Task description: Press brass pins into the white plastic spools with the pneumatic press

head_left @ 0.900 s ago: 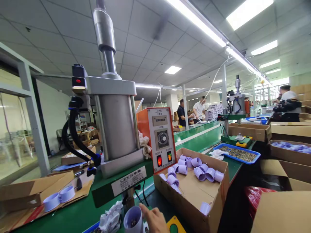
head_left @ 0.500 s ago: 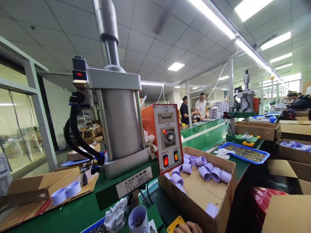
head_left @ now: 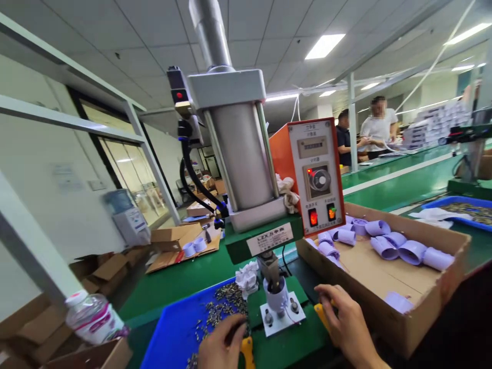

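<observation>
A pale purple plastic ring (head_left: 277,297) stands on a white plate (head_left: 282,320) directly beneath the ram (head_left: 271,269) of a bench press. The ram's lower end reaches into the ring's top; its contact inside is hidden. On the left, my left hand (head_left: 221,343) hovers beside a yellow button box (head_left: 248,353), fingers bent, thumb apart, nothing held. My right hand (head_left: 348,320) is at another yellow button box (head_left: 322,318), its bent fingers over it and partly covering it. Whether either hand presses a button is not visible.
A blue tray (head_left: 172,328) of small metal parts lies left. Right, a cardboard box (head_left: 434,302) holds several purple rings. An orange control box (head_left: 284,146) is beside the press cylinder (head_left: 242,154). A bottle (head_left: 94,318) stands far left. Two people (head_left: 378,123) work behind.
My view has turned left and downward. My left hand has come into view, and more of my right hand shows at its button box. The ram now reaches into the ring's top.
</observation>
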The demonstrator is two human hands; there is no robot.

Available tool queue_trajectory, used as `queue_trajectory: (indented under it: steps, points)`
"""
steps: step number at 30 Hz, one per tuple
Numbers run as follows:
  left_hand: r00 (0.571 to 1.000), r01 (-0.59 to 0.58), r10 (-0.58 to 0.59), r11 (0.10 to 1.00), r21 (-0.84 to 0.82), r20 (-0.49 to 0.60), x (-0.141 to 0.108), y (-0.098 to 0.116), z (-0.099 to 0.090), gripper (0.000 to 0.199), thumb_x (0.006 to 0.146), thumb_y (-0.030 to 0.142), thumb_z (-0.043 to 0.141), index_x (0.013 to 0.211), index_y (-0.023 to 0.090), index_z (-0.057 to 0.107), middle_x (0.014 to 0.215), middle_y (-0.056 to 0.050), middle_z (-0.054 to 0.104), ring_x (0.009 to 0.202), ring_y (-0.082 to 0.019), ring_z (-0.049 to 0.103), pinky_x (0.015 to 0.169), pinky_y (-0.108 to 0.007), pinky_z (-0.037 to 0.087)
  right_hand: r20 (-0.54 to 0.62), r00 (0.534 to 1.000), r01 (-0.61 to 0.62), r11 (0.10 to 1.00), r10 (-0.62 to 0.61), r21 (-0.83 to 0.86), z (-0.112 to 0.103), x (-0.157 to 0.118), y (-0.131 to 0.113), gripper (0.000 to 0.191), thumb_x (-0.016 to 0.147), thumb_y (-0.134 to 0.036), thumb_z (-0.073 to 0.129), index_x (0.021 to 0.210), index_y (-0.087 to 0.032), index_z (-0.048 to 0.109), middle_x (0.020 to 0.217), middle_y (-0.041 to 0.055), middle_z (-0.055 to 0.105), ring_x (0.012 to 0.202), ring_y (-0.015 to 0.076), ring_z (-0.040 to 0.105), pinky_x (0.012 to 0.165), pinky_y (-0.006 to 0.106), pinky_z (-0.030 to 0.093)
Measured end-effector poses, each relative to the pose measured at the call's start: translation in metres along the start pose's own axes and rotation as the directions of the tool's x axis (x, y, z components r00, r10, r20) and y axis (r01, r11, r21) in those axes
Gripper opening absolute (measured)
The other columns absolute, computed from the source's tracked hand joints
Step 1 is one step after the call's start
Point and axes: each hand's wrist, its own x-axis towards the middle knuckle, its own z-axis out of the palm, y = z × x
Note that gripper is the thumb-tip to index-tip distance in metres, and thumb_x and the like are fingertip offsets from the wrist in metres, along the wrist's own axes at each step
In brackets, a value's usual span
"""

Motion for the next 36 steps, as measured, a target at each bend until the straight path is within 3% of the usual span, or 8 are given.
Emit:
queue_trajectory:
  steps: [2,7,11,15,19,25,32,36]
  points:
    - [0.999,0.038,-0.038,0.996,-0.078,0.004,0.019,0.018,-0.002,0.043,0.074,0.048,0.049,0.098,0.019,0.07,0.101,-0.003,0.066,0.096,-0.018,0.061,0.088,-0.028,0.046,-0.008,0.998,0.067,0.997,-0.068,-0.034,0.008,-0.001,0.004,0.018,0.092,-0.024,0.045,0.096,-0.021,0.063,0.087,0.0009,0.059,0.078,0.0096,0.056,0.07,0.022,0.047]
    - [0.993,-0.074,0.085,0.989,-0.127,0.083,0.043,0.071,-0.008,0.026,0.077,0.032,0.054,0.09,0.016,0.071,0.092,-0.001,0.065,0.086,-0.014,0.06,0.08,-0.026,0.043,-0.066,0.962,0.249,0.949,-0.265,-0.191,0.015,-0.003,0.012,0.012,0.085,-0.015,0.052,0.094,-0.018,0.058,0.083,0.0001,0.057,0.076,0.0116,0.053,0.068,0.023,0.043]
    - [0.978,-0.159,0.156,0.987,0.006,0.139,0.048,0.101,-0.011,0.019,0.077,0.03,0.058,0.079,0.016,0.071,0.084,-0.001,0.06,0.079,-0.012,0.056,0.073,-0.025,0.038,-0.062,0.944,0.301,0.922,-0.325,-0.242,0.012,-0.003,0.007,0.017,0.083,-0.011,0.05,0.099,-0.017,0.054,0.083,-0.0007,0.056,0.078,0.0131,0.05,0.071,0.025,0.038]
    - [0.951,-0.21,0.153,0.957,0.2,0.267,0.054,0.12,-0.006,0.017,0.074,0.026,0.058,0.078,0.016,0.072,0.081,-0.001,0.064,0.08,-0.011,0.057,0.073,-0.023,0.038,-0.058,0.947,0.293,0.923,-0.317,-0.25,0.01,-0.003,0.003,0.016,0.083,-0.011,0.05,0.098,-0.017,0.053,0.082,-0.001,0.055,0.077,0.0136,0.048,0.073,0.026,0.034]
    - [0.938,-0.228,0.13,0.929,0.292,0.321,0.061,0.125,0.004,0.017,0.069,0.023,0.06,0.077,0.012,0.07,0.082,-0.003,0.065,0.085,-0.015,0.058,0.074,-0.024,0.039,-0.043,0.957,0.268,0.934,-0.286,-0.235,0.01,-0.004,0.003,0.018,0.084,-0.01,0.05,0.099,-0.018,0.053,0.083,-0.0011,0.055,0.079,0.0142,0.047,0.075,0.027,0.032]
    - [0.933,-0.255,0.145,0.913,0.319,0.33,0.065,0.121,0.007,0.018,0.074,0.021,0.059,0.084,0.01,0.068,0.093,-0.006,0.065,0.089,-0.015,0.057,0.078,-0.024,0.041,0.002,0.977,0.208,0.959,-0.212,-0.194,0.01,-0.007,0.007,0.017,0.085,-0.011,0.051,0.099,-0.018,0.055,0.085,0.0002,0.055,0.081,0.0151,0.047,0.076,0.029,0.033]
    - [0.9,-0.312,0.205,0.919,0.241,0.384,0.069,0.121,0.008,0.01,0.068,0.018,0.064,0.072,0.01,0.068,0.079,-0.005,0.065,0.079,-0.014,0.057,0.073,-0.024,0.04,0.051,0.98,0.2,0.952,-0.194,-0.23,0.004,-0.01,0.007,0.016,0.086,-0.014,0.05,0.099,-0.015,0.058,0.088,0.0028,0.058,0.082,0.0156,0.049,0.077,0.031,0.035]
    - [0.901,-0.286,0.186,0.934,0.213,0.393,0.074,0.117,0.014,0.01,0.065,0.018,0.067,0.068,0.009,0.067,0.07,-0.005,0.063,0.07,-0.014,0.055,0.063,-0.024,0.038,0.06,0.978,0.208,0.949,-0.199,-0.238,0.001,-0.011,0.007,0.014,0.087,-0.015,0.05,0.098,-0.015,0.059,0.088,0.0031,0.058,0.082,0.0149,0.049,0.077,0.03,0.036]
